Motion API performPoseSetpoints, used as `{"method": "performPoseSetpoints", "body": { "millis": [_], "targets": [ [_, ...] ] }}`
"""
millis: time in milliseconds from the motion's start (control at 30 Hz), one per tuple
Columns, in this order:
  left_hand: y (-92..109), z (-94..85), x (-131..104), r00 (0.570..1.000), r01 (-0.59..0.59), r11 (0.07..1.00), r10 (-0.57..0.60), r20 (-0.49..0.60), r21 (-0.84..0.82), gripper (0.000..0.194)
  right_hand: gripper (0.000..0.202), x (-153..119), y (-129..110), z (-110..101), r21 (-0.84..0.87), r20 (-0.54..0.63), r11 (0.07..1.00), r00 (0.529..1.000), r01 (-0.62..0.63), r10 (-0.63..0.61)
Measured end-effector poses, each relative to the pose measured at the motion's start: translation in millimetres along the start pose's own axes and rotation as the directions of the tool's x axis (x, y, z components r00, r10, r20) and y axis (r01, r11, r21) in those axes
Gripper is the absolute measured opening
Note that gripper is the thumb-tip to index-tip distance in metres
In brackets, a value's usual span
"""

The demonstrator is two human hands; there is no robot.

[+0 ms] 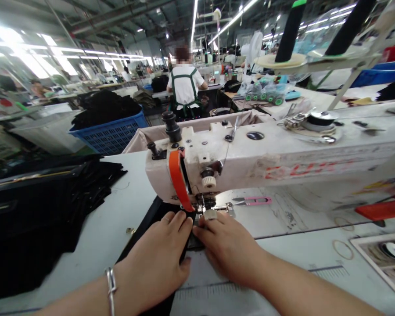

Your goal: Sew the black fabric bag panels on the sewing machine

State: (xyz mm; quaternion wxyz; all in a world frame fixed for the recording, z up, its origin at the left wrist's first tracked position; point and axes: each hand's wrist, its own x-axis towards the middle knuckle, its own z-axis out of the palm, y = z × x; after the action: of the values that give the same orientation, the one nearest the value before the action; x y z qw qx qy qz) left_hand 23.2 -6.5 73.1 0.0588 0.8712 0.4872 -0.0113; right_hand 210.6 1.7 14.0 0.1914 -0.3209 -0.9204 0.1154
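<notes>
both my hands flat mid-frame: left hand (161, 259) spread on the black fabric (151, 215), right hand (227, 245) fingers together, pressing it under the sewing machine (250, 162)

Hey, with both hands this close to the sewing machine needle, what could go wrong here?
The left hand and right hand press the black cloth right at the needle, so a fingertip might get stitched. The bracelet could snag the cloth. The pink scissors lie close behind the right hand and could get bumped.
</notes>
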Motion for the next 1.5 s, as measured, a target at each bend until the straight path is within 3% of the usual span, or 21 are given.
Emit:
{"method": "performPoseSetpoints", "body": {
  "millis": [167,333,500,633,733,933,1067,1267,1400,1500],
  "targets": [
    [-8.6,1.3,-1.3,0.997,0.075,0.983,-0.073,0.015,-0.166,0.033,0.038,-0.3,0.3,0.1,0.000,-0.026,1.000,1.000,-0.010,0.010],
    [-8.7,2.3,2.0,0.996,0.067,0.987,-0.075,-0.050,-0.146,0.032,0.045,0.8,0.4,-2.6,0.026,0.009,0.999,1.000,-0.019,0.019],
    [-23.5,3.7,8.7,0.988,0.157,0.948,-0.155,0.029,-0.279,0.034,0.049,0.4,-0.5,-5.0,0.042,0.014,0.998,0.999,-0.053,0.052],
    [-26.3,5.2,12.1,0.988,0.134,0.925,-0.154,-0.029,-0.356,0.036,0.051,-0.6,-2.6,-1.3,0.028,0.026,0.998,0.998,-0.056,0.056],
    [-20.1,3.1,11.7,0.995,0.079,0.939,-0.095,-0.031,-0.336,0.036,0.044,-0.8,-5.3,0.5,-0.024,0.014,0.998,0.998,-0.066,0.066],
    [-8.3,4.2,9.1,0.999,-0.015,0.999,0.016,0.030,-0.034,0.040,0.033,-1.7,-6.6,-0.7,-0.095,-0.006,0.988,0.992,-0.125,0.125],
    [-4.5,15.3,5.6,1.000,0.016,0.989,-0.020,-0.024,-0.145,0.042,0.024,-3.8,-4.6,0.6,-0.098,0.006,0.993,0.998,-0.064,0.065],
    [-0.8,27.3,2.3,0.997,0.051,0.963,-0.066,-0.050,-0.266,0.037,0.028,-6.1,-3.7,1.5,-0.096,0.026,0.994,0.998,-0.060,0.062],
    [1.9,21.8,6.9,0.998,0.050,0.969,-0.058,-0.027,-0.242,0.032,0.036,-5.4,-1.7,3.3,-0.082,0.037,0.994,0.997,-0.069,0.073],
    [-9.7,12.4,-4.2,0.997,0.073,0.944,-0.078,-0.002,-0.322,0.028,0.032,-4.8,-1.4,2.8,-0.083,0.052,0.993,0.995,-0.085,0.090]
  ]
}}
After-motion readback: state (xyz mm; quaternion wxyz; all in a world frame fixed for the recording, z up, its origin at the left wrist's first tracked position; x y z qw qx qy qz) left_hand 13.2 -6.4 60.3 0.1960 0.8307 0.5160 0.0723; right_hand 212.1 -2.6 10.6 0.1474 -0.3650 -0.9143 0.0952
